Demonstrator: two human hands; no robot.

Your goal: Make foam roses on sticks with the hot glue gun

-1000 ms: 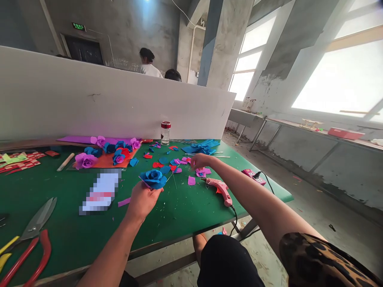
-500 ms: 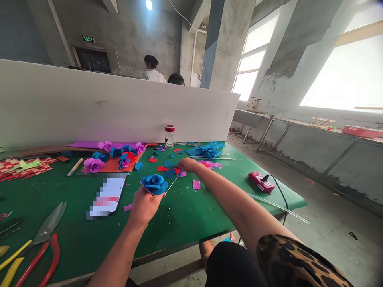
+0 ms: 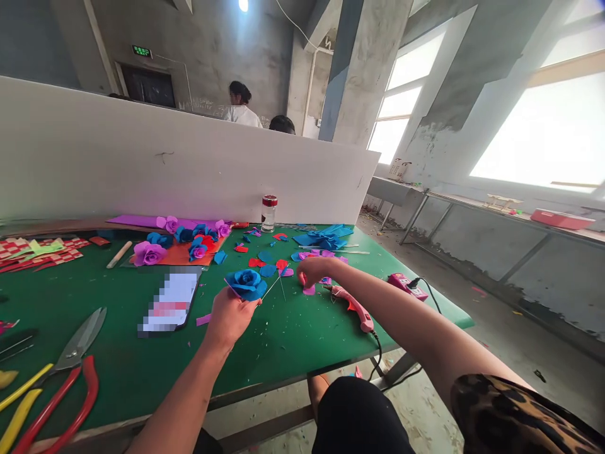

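My left hand [image 3: 227,317] is closed around the base of a blue foam rose [image 3: 245,282], held just above the green table [image 3: 283,334]. A thin wire stem [image 3: 273,287] sticks out to the right of the rose. My right hand [image 3: 312,270] hovers over loose blue, red and pink foam petals [image 3: 276,268], fingers curled over a pink piece [image 3: 309,289]; whether it grips it is unclear. A pink glue gun [image 3: 352,305] lies just right of that hand.
Finished purple and blue roses [image 3: 179,243] lie on an orange sheet at the back left. Large scissors [image 3: 75,343] and red-handled pliers [image 3: 57,403] lie near left. A glass jar [image 3: 268,213] stands by the white partition [image 3: 189,164]. A pink power strip [image 3: 404,285] sits right. Two people are behind the partition.
My right hand drew back from the far petals toward me, to the pink piece by the glue gun. My left hand kept the blue rose almost still.
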